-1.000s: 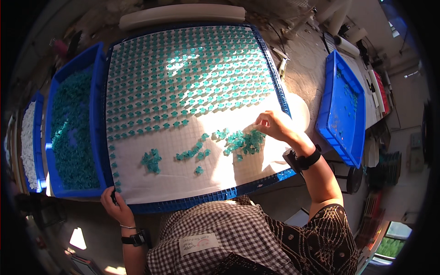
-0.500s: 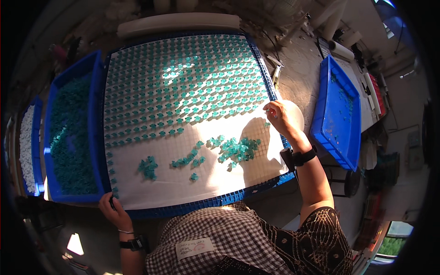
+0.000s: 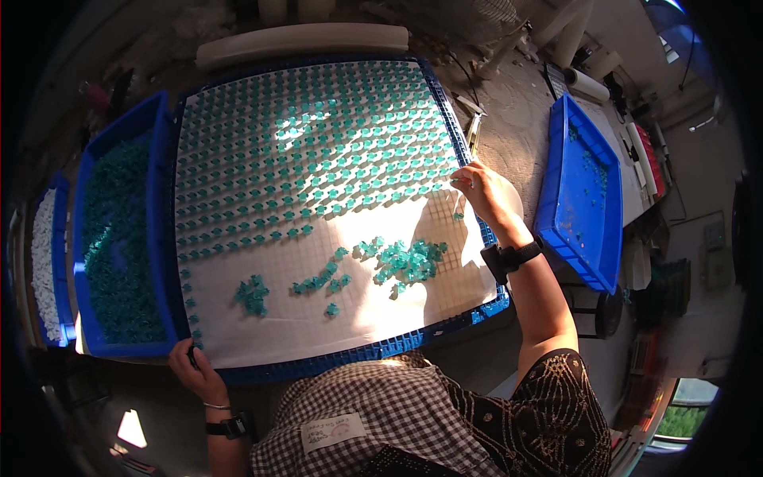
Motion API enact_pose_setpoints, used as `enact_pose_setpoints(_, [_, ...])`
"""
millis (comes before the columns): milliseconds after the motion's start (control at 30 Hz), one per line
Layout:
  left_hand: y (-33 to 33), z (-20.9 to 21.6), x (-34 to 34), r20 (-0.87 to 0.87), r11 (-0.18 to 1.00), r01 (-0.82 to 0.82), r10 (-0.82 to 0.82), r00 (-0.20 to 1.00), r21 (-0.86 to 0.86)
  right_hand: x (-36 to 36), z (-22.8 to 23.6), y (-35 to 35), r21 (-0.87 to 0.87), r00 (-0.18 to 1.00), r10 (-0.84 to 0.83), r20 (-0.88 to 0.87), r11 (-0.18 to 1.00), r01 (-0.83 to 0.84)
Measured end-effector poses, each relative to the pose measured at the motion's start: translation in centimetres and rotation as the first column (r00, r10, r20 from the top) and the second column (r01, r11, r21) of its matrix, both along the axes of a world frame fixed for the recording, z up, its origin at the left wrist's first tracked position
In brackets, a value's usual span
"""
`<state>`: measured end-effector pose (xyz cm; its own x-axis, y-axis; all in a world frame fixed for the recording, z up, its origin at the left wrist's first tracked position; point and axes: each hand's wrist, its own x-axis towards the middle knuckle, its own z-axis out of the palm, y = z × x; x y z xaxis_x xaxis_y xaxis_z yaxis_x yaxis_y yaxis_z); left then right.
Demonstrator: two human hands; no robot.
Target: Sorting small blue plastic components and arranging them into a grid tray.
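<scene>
A white sheet (image 3: 262, 342) lies over a blue grid-like frame (image 3: 381, 351), with rows of small teal flower-like pieces (image 3: 381, 147) across its far part. Loose teal pieces sit in a larger pile (image 3: 409, 261) and smaller clusters (image 3: 253, 296) on the near part. My right hand (image 3: 489, 195) is at the sheet's right edge by the end of a row, fingertips pinched together; what they hold is too small to make out. At the near left corner my left hand (image 3: 197, 374) has its fingers closed around something dark, beside a column of teal pieces.
On the left stand a blue bin (image 3: 163, 318) filled with teal pieces and a narrower bin of white pieces (image 3: 46, 270). A blue tray (image 3: 584, 230) with scattered bits sits to the right. Behind the frame lies a long white roll (image 3: 302, 44); a cutter-like tool (image 3: 474, 131) rests near the right edge.
The whole view has shifted slightly. My right hand stays by the right end of the rows, its fingertips turned a little lower and closer to the sheet. My left hand keeps its place.
</scene>
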<state>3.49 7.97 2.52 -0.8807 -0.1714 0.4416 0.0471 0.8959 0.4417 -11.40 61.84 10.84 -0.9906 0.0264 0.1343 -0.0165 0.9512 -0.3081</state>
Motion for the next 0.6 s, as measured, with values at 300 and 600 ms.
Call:
enact_pose_setpoints(300, [-0.1,0.0,0.3,-0.002,1.0,-0.002,0.002,1.0,-0.003,-0.5,-0.9,-0.5,-0.014,0.998,0.042,0.04,0.999,-0.042])
enact_pose_setpoints(600, [0.0,-0.1,0.1,0.011,1.0,0.004,-0.004,1.0,-0.006,0.9,-2.2,2.1,-0.109,0.964,0.108,0.242,0.991,-0.083])
